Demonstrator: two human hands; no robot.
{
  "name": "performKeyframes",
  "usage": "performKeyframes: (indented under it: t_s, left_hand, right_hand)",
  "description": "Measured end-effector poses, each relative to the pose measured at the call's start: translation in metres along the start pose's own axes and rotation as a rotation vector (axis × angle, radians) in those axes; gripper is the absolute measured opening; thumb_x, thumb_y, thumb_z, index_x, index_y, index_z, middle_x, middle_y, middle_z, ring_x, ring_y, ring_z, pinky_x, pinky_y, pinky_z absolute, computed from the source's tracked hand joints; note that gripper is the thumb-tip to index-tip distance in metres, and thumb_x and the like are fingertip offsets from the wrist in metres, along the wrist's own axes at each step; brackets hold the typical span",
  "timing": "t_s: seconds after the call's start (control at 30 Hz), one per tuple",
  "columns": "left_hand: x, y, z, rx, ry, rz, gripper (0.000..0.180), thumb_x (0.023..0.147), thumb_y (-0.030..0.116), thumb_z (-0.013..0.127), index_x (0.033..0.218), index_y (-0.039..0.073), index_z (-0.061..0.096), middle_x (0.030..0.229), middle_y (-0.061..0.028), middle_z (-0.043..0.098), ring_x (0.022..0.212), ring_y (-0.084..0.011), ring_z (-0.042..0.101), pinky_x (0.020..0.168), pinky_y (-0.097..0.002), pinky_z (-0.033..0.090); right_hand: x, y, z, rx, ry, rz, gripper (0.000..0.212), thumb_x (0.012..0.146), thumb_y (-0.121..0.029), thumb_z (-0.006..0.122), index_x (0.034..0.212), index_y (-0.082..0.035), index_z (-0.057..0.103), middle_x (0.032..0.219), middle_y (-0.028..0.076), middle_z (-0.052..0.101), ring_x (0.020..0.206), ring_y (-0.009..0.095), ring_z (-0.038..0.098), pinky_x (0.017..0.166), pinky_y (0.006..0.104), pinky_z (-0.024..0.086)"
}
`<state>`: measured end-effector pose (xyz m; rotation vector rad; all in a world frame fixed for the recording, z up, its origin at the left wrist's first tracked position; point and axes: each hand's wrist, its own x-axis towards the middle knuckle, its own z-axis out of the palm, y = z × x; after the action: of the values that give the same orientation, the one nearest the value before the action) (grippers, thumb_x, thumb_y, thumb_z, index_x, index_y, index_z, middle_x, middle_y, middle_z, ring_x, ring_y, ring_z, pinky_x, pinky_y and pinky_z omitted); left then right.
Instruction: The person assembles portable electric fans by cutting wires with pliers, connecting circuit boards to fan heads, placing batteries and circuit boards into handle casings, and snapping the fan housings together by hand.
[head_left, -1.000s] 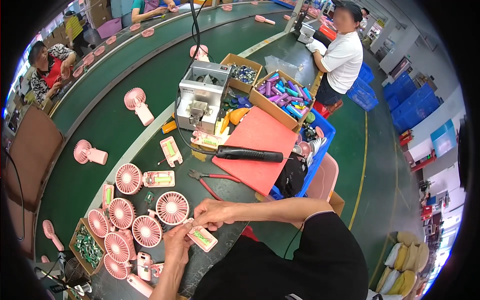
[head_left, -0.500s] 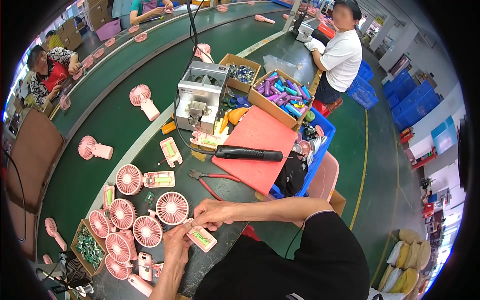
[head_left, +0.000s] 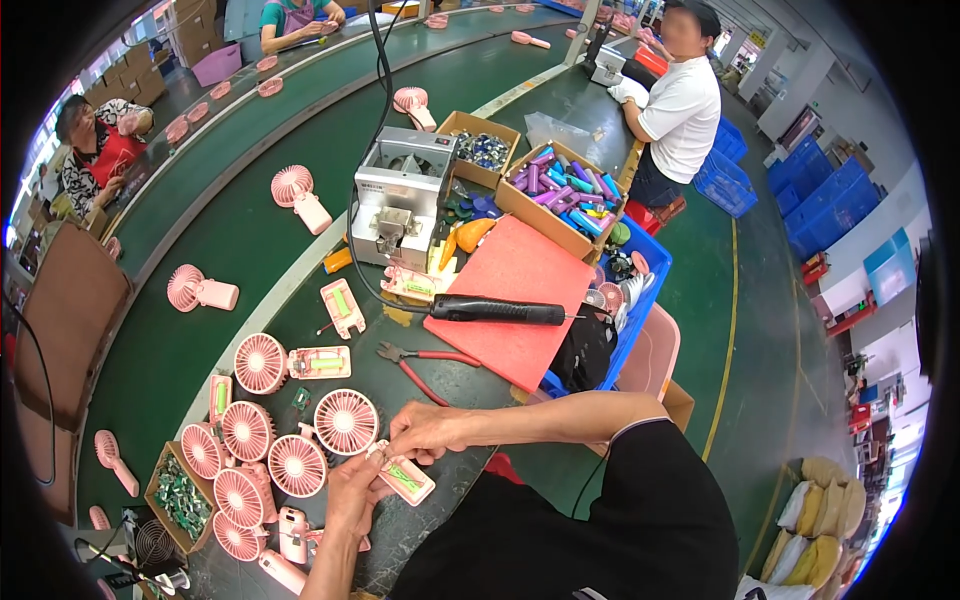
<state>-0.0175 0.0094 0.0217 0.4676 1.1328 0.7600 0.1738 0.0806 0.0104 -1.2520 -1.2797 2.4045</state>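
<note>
Between my hands is an open pink fan handle (head_left: pixel 410 484), with a green cell and thin wires inside it. My left hand (head_left: pixel 355 492) grips its left end. Over the upper end my right hand (head_left: pixel 428 432) has its fingers pinched together; what lies between them is too small to make out. A round pink fan head (head_left: pixel 346 421) lies just beyond my fingers; whether it joins this handle is hidden. Several more fan heads (head_left: pixel 247 431) crowd the table to the left, beside another open handle (head_left: pixel 320 362). A small green circuit board (head_left: pixel 301 398) lies among them.
Red-handled cutting pliers (head_left: pixel 430 354) lie beyond my right hand. A black electric screwdriver (head_left: pixel 500 309) rests across a red mat (head_left: pixel 535 255). Behind stand a metal machine (head_left: pixel 405 185) and a box of cells (head_left: pixel 545 212). Fans ride the green conveyor (head_left: pixel 255 250); co-workers sit around it.
Fans on the conveyor have shifted slightly to the right. My hands stay nearly in place on the handle, with small finger movement. A co-worker at far left has raised a hand.
</note>
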Motion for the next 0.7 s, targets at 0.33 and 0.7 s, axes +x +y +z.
performKeyframes:
  t_s: [0.33, 0.7]
  left_hand:
    - [0.002, -0.012, -0.013, -0.073, -0.059, 0.035, 0.025, 0.095, 0.011, 0.057, 0.11, -0.008, 0.061, 0.1, -0.0163, 0.069, 0.087, -0.0236, 0.07, 0.08, -0.0388, 0.059]
    - [0.011, -0.002, -0.009, -0.028, -0.09, 0.021, 0.029, 0.095, 0.012, 0.056, 0.115, -0.009, 0.059, 0.104, -0.0174, 0.068, 0.089, -0.0248, 0.07, 0.081, -0.039, 0.059]
  right_hand:
    - [0.0, -0.002, 0.0, -0.07, 0.013, 0.008, 0.028, 0.086, -0.024, 0.07, 0.076, -0.001, 0.058, 0.059, 0.002, 0.053, 0.045, 0.009, 0.05, 0.036, 0.0231, 0.025]
    - [0.005, 0.0, -0.008, -0.023, 0.036, 0.023, 0.027, 0.086, -0.024, 0.069, 0.076, -0.001, 0.059, 0.059, 0.002, 0.054, 0.045, 0.009, 0.05, 0.035, 0.0226, 0.025]
